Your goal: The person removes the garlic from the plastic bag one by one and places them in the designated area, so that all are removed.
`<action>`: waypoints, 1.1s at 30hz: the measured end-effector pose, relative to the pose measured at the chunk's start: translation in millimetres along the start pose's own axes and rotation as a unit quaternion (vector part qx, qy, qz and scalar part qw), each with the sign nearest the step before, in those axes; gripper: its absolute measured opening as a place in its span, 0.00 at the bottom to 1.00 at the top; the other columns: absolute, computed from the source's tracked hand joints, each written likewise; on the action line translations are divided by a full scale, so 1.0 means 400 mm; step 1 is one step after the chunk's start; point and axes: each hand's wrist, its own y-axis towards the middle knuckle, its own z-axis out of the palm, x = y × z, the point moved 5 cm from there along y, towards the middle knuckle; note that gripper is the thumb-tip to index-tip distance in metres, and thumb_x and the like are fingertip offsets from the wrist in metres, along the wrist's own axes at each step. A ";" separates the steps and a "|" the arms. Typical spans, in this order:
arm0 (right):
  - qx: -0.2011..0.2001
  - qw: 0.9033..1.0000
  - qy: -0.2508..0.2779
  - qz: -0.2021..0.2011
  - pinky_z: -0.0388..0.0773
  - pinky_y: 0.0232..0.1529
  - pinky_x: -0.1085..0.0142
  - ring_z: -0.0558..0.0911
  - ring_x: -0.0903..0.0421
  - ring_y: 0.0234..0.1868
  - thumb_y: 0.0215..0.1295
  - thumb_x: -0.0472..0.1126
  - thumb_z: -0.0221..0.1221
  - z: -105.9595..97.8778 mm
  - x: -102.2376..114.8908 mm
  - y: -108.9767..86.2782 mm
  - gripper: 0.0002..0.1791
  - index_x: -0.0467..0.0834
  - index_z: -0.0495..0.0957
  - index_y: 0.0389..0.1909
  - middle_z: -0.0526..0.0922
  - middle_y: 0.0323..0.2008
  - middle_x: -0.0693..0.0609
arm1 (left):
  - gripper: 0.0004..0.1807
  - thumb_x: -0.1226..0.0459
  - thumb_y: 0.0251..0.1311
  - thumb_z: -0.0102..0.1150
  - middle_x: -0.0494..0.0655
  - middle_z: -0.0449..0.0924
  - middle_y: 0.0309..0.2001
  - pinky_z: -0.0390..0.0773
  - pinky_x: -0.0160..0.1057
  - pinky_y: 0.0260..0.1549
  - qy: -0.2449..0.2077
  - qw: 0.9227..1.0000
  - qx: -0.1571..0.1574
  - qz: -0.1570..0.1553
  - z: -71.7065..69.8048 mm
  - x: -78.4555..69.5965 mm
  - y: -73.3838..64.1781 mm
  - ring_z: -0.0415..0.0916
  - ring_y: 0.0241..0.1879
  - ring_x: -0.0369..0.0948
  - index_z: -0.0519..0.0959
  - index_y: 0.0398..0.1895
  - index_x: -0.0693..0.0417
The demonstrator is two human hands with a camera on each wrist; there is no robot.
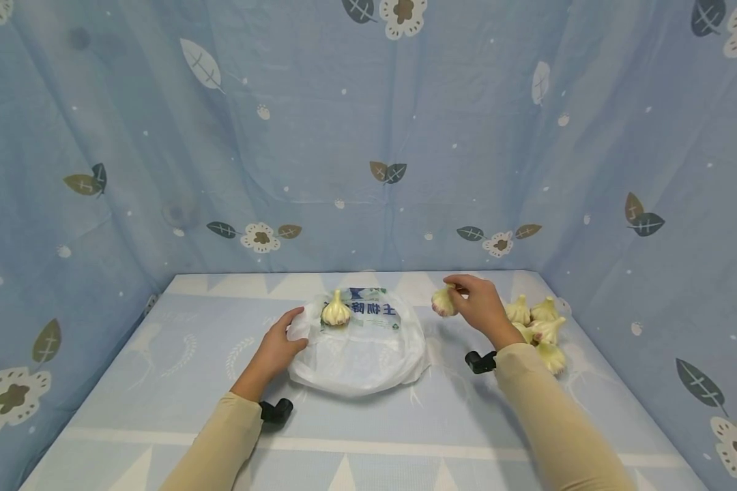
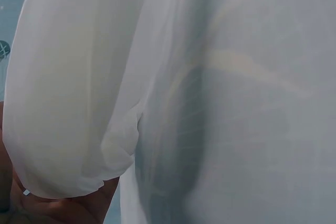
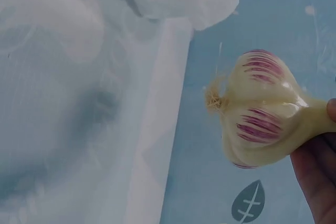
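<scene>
A white translucent plastic bag (image 1: 356,372) with printed lettering lies spread open on the table. One garlic bulb (image 1: 336,311) is in it, stem up. My left hand (image 1: 276,351) holds the bag's left rim between thumb and fingers; in the left wrist view the white plastic (image 2: 63,103) covers most of the hand. To the right of the bag and above the table, my right hand (image 1: 480,308) pinches another garlic bulb (image 1: 443,303) by its stem. The right wrist view shows that bulb (image 3: 262,111) with purple streaks, its roots towards the bag.
Several more garlic bulbs (image 1: 545,331) lie in a pile at the table's right side, partly behind the right forearm. A light blue patterned cloth (image 1: 178,382) covers the table. Blue curtains (image 1: 344,136) hang at the back and sides.
</scene>
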 end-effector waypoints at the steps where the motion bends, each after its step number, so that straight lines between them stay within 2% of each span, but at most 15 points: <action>1: 0.000 1.000 0.000 0.002 0.82 0.46 0.52 0.86 0.44 0.45 0.65 0.35 0.58 -0.002 -0.007 -0.001 0.14 0.40 0.82 0.51 0.85 0.48 0.42 | 0.39 0.63 0.62 0.57 0.62 0.53 0.74 0.64 0.63 0.64 -0.001 1.000 0.000 0.001 0.000 0.001 0.001 0.55 0.71 0.64 0.53 0.76 0.41; 7: 0.004 1.000 0.005 0.014 0.83 0.44 0.52 0.86 0.44 0.44 0.65 0.34 0.58 -0.016 -0.043 -0.004 0.14 0.38 0.82 0.50 0.85 0.48 0.40 | 0.39 0.63 0.62 0.57 0.62 0.54 0.74 0.64 0.63 0.64 -0.003 1.000 -0.003 0.003 -0.003 0.001 0.004 0.56 0.71 0.63 0.54 0.75 0.41; 15: 0.033 0.998 -0.011 0.054 0.83 0.43 0.51 0.85 0.42 0.45 0.66 0.36 0.56 -0.033 -0.085 -0.007 0.15 0.37 0.81 0.51 0.84 0.48 0.39 | 0.39 0.64 0.62 0.56 0.62 0.53 0.74 0.64 0.64 0.64 -0.001 1.000 -0.002 0.002 -0.005 0.000 0.002 0.55 0.71 0.64 0.54 0.75 0.42; 26: 0.080 0.988 -0.029 0.126 0.81 0.44 0.51 0.82 0.41 0.50 0.68 0.36 0.54 -0.053 -0.145 -0.019 0.16 0.41 0.80 0.54 0.83 0.49 0.39 | 0.39 0.64 0.63 0.56 0.62 0.51 0.75 0.62 0.63 0.65 -0.009 1.000 0.002 0.000 -0.004 0.004 0.001 0.53 0.72 0.64 0.53 0.76 0.42; 33: 0.096 0.982 -0.042 0.155 0.79 0.49 0.50 0.81 0.40 0.52 0.67 0.36 0.53 -0.055 -0.184 -0.023 0.16 0.39 0.80 0.53 0.83 0.51 0.38 | 0.39 0.64 0.62 0.56 0.62 0.51 0.75 0.62 0.63 0.65 -0.010 1.000 0.002 0.004 -0.002 0.005 0.003 0.53 0.71 0.64 0.53 0.76 0.42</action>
